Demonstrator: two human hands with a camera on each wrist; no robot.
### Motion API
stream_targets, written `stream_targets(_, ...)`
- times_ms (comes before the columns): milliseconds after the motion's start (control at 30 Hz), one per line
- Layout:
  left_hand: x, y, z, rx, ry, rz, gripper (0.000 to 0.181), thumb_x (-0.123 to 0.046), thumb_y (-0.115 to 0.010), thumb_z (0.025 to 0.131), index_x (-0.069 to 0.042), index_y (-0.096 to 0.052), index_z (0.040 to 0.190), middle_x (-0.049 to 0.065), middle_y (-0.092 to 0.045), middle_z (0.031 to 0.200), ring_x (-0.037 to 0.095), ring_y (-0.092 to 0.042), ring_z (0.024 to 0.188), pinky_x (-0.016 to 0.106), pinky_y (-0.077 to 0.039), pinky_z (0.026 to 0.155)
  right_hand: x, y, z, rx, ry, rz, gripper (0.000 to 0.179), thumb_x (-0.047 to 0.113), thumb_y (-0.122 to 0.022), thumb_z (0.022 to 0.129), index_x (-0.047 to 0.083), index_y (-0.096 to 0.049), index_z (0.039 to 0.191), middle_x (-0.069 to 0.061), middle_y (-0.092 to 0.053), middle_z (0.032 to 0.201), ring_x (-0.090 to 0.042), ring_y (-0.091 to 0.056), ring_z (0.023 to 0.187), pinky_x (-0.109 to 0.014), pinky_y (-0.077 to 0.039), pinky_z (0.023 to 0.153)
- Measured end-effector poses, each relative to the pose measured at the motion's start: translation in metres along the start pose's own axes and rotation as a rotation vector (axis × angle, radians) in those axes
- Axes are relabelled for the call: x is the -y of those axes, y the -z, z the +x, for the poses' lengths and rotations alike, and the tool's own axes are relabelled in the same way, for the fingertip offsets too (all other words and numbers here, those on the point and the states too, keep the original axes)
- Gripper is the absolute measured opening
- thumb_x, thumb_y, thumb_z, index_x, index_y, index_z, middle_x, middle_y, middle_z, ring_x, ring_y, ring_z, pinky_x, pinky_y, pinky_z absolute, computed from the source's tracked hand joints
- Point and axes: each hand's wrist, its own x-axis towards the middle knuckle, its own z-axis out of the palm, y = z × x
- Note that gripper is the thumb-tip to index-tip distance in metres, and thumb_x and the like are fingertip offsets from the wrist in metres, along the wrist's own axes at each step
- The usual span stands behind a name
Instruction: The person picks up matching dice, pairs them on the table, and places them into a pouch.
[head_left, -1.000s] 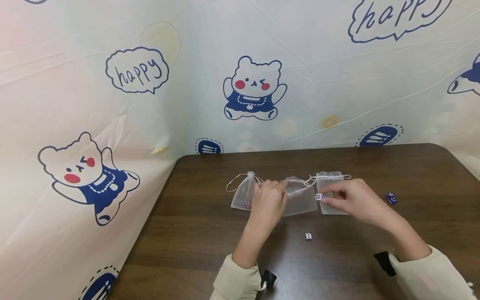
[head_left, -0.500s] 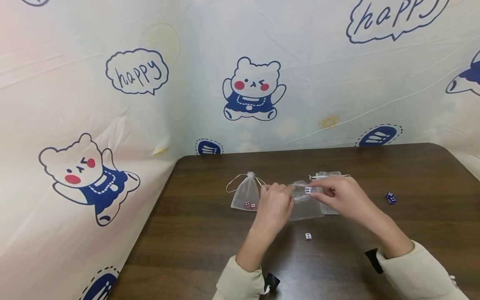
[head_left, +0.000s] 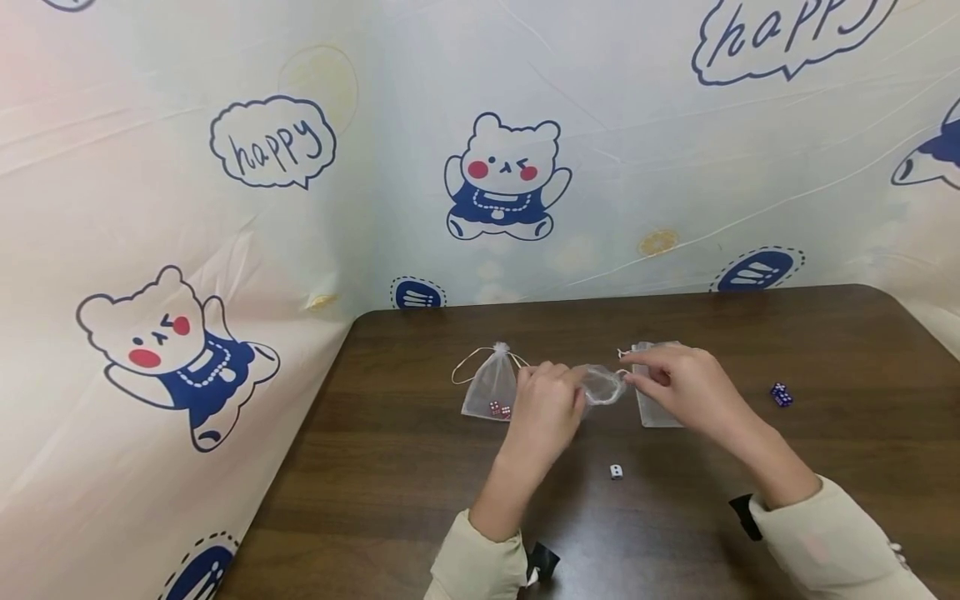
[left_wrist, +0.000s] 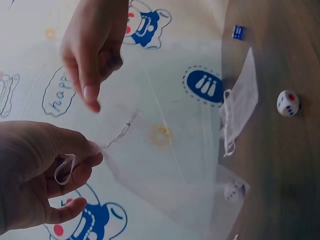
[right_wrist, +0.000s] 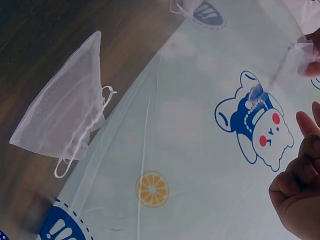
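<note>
My left hand [head_left: 546,408] pinches the rim of a sheer white drawstring pouch [head_left: 603,385], whose mouth gapes to the right. In the left wrist view a white die [left_wrist: 234,191] shows through the mesh at the bottom of this pouch. Close to the mouth, on its right, is my right hand [head_left: 693,387]; thumb and forefinger are apart and nothing shows between them. A second white die [head_left: 617,472] lies on the table in front of the hands.
Left of the hands stands a drawn-up mesh pouch [head_left: 487,385] with red dice [head_left: 500,410] inside. A flat mesh pouch [head_left: 658,406] lies partly under the right hand. Blue dice [head_left: 782,395] sit farther right on the brown table [head_left: 375,467]. A printed curtain [head_left: 615,167] hangs behind.
My right hand moved left from over the flat pouch to the held pouch's mouth and let go of the white die. My left hand shifted slightly right, still pinching the rim.
</note>
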Motion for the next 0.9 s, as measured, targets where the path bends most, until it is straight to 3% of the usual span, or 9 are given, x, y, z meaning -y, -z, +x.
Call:
stream_targets(133,0.008,0.003,0.001,-0.048,0.040,-0.018,0.020,-0.007,-0.067,0.077,-0.009,-0.072,0.097,-0.001,-0.067,0.078,0.016,-0.058,0.073,0.032,-0.040,0.071,-0.003,0.001,-0.002,0.007,0.008,0.038,0.020,0.006,-0.075,0.074,0.007,-0.073,0.094,0.014,-0.037,0.056,-0.003,-0.034,0.052,-0.022,-0.032,0.046)
stream_targets(367,0.017,0.009,0.002,-0.105,0.078,-0.048,0.020,-0.005,-0.068,0.077,-0.008,-0.072,0.096,0.001,-0.067,0.077,0.018,-0.058,0.071,0.034,-0.040,0.071,-0.003,-0.011,-0.012,0.110,0.031,0.080,0.016,0.008,-0.074,0.076,0.007,-0.072,0.091,0.017,-0.040,0.058,0.001,-0.035,0.051,-0.020,-0.034,0.046)
stream_targets(467,0.018,0.010,0.002,-0.099,0.089,-0.053,0.020,-0.006,-0.069,0.078,-0.007,-0.072,0.097,0.002,-0.068,0.079,0.018,-0.058,0.073,0.034,-0.040,0.071,-0.001,-0.021,-0.017,0.189,0.026,0.083,0.015,0.011,-0.074,0.077,0.007,-0.072,0.091,0.015,-0.049,0.061,0.001,-0.038,0.053,-0.021,-0.036,0.048)
stream_targets(633,0.018,0.011,0.002,-0.090,0.096,-0.052,0.019,-0.006,-0.068,0.079,-0.007,-0.072,0.097,0.001,-0.067,0.078,0.017,-0.058,0.073,0.034,-0.040,0.072,-0.002,-0.038,-0.022,0.349,0.025,0.031,0.017,0.014,-0.073,0.078,0.005,-0.072,0.092,0.003,-0.068,0.077,-0.005,-0.057,0.062,-0.026,-0.044,0.052)
stream_targets(733,0.018,0.010,0.001,-0.093,0.090,-0.048,0.020,-0.006,-0.067,0.078,-0.006,-0.072,0.097,0.001,-0.067,0.078,0.017,-0.058,0.073,0.034,-0.040,0.072,-0.006,-0.045,-0.024,0.423,0.034,0.008,0.017,0.015,-0.073,0.077,0.006,-0.072,0.091,0.001,-0.069,0.081,-0.009,-0.061,0.065,-0.029,-0.047,0.053)
stream_targets(900,0.018,0.009,0.000,-0.087,0.088,-0.045,0.021,-0.006,-0.067,0.078,-0.007,-0.072,0.098,0.001,-0.067,0.078,0.017,-0.058,0.072,0.033,-0.039,0.073,-0.010,-0.055,-0.026,0.538,0.007,0.008,0.013,0.018,-0.074,0.075,0.011,-0.072,0.086,0.007,-0.065,0.072,-0.008,-0.059,0.063,-0.030,-0.046,0.053)
